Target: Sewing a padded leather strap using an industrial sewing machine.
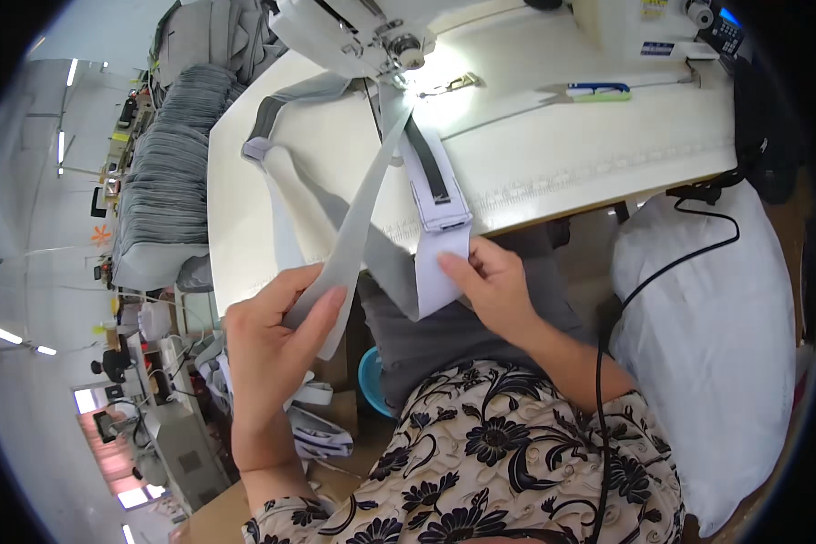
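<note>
Apparently guiding strips for sewing, the left hand (276,331) pinches a grey strip (364,218) between its fingers, the right hand (499,288) likewise a white band (435,276), both mid-frame below the sewing machine (358,38), whose glare blurs the stitching spot, and the next move likely calls for even tension.

The left hand (270,340) hides part of the grey strip (361,213).
</note>
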`<control>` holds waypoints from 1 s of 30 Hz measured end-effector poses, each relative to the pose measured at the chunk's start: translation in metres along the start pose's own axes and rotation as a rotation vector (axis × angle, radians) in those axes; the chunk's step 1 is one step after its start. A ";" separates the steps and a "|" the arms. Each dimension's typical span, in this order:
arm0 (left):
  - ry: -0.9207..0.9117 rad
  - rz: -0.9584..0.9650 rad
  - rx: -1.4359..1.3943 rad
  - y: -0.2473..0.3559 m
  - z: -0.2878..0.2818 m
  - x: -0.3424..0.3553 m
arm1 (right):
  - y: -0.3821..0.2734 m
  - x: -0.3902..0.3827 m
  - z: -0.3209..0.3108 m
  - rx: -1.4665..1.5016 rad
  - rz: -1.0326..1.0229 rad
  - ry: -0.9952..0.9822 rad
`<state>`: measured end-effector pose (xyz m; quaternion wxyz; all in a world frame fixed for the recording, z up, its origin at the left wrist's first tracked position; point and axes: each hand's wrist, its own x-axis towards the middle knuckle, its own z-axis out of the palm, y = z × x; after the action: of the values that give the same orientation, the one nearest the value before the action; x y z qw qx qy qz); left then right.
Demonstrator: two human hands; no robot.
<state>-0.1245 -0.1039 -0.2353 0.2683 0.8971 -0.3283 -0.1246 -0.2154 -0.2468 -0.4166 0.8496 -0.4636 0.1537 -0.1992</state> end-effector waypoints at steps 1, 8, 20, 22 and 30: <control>0.015 0.020 0.053 0.014 0.000 -0.001 | -0.001 0.001 -0.004 -0.110 -0.051 -0.037; -0.193 0.374 0.242 0.004 0.076 0.004 | 0.027 -0.001 -0.019 -0.421 -0.228 -0.061; -0.162 0.292 0.206 -0.024 0.100 -0.002 | 0.020 -0.009 -0.025 -0.181 0.041 -0.081; 0.092 0.136 -0.048 -0.034 0.099 -0.002 | 0.014 -0.011 -0.025 -0.178 0.071 -0.113; -0.269 -0.415 -0.803 -0.059 0.108 0.028 | -0.032 0.000 -0.046 -0.960 -0.632 -0.168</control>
<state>-0.1159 -0.1277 -0.3584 0.5187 0.7447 -0.0999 -0.4078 -0.2419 -0.2961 -0.4137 0.4529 -0.8345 0.0130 -0.3137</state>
